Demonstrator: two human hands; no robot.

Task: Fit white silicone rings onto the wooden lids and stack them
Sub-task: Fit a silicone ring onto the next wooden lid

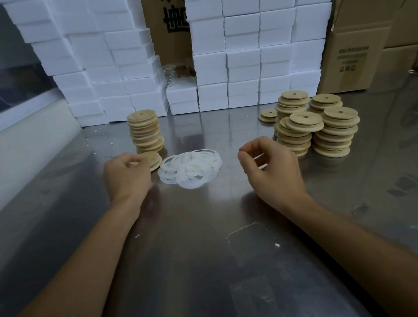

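Left hand [126, 176] fingers curl round a round wooden lid [152, 159] by the ring pile [190, 168] (translucent white, mid-counter [213, 249]). Right hand [268, 164] pinches one silicone ring [259, 158].

Dim, even lighting is seen; soft glare is reflected off the grey brushed-steel bench [213, 249] beyond the fingers. Edges are bowed by wide-angle distortion, and slight blur is noted.

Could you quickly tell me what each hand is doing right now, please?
Left hand: fingers curled on a wooden lid lying on the table.
Right hand: pinching a white silicone ring.
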